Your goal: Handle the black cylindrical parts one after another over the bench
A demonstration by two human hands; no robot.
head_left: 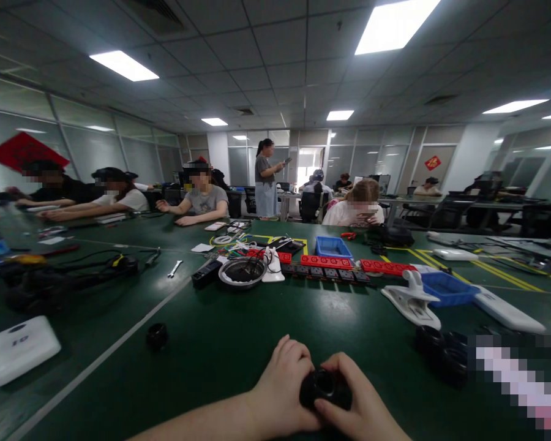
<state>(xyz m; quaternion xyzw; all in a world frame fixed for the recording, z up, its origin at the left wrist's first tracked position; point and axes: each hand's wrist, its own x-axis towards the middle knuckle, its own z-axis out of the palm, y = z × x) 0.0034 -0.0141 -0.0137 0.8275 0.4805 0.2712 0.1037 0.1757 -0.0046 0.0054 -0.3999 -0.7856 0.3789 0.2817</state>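
Both my hands are at the near edge of the green table, around one black round part [325, 383] with a hollow in its upper face. My left hand [284, 380] is closed against its left side, the fingers bent and pressed together. From the right, my right hand [360, 398] grips the same part between thumb and fingers. The underside of the part is hidden. A similar black ring-shaped piece [157, 336] lies apart to the left. More black round pieces [453, 361] are grouped to the right.
Ahead lie a metal bowl [242, 283], red socket strips [326, 263], blue trays [333, 247] and a white clamp-like stand [413, 303]. A white box [22, 350] and a wrench [175, 269] are on the left. People sit across the table; one person [267, 177] stands behind.
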